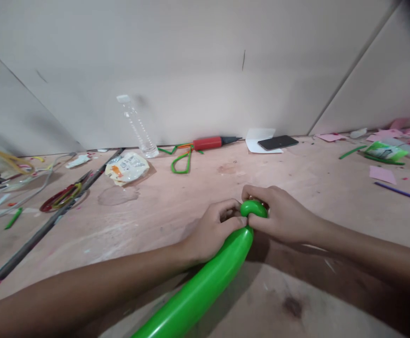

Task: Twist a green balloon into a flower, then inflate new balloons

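A long green modelling balloon (205,291) runs from the bottom edge of the head view up to both hands, over the table. At its far end a small round bubble is pinched off from the long part. My left hand (217,227) is closed on the balloon at that narrow neck, thumb along the top. Fingers of my right hand (278,213) wrap round the small bubble and press at the same neck. The exact twist between the fingertips is partly hidden.
Along the wall lie a red balloon pump (208,143), a black phone (278,142) on white paper, and a tilted clear plastic bottle (139,129). A crumpled wrapper (127,168), scissors (65,193) and a dark table seam (42,237) are left. Pink paper scraps (382,174) and a purple stick (399,191) lie right.
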{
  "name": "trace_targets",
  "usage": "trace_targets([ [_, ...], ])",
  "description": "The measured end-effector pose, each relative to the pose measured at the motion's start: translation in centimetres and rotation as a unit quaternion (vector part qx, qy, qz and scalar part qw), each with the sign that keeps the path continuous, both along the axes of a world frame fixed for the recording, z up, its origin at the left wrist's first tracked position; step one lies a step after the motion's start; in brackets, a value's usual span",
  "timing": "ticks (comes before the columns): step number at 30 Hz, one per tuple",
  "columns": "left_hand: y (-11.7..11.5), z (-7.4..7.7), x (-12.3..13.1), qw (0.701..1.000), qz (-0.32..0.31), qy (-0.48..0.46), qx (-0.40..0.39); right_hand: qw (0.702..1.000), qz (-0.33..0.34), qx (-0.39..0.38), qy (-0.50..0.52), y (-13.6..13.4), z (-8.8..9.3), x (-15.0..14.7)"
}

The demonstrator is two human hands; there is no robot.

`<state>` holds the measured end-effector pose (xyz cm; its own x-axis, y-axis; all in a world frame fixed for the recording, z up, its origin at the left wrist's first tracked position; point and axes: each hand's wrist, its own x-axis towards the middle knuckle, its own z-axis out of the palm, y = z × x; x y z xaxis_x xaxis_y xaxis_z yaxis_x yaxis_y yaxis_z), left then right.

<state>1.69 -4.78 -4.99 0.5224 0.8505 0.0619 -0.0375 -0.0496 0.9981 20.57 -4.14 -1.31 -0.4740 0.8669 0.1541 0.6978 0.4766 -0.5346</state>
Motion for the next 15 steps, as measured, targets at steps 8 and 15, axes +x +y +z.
trace_targets([
  [8, 1.5, -0.5, -0.4, 0.994, -0.037, -0.049, -0.092, 0.995, 0.058, -0.017, 0.083, 0.5, 0.0, 0.5],
  [15, 2.2, -0.3, -1.1, 0.985, -0.094, -0.061, -0.13, 0.996, 0.072, 0.019, 0.051, 0.1, 0.7, 0.8],
])
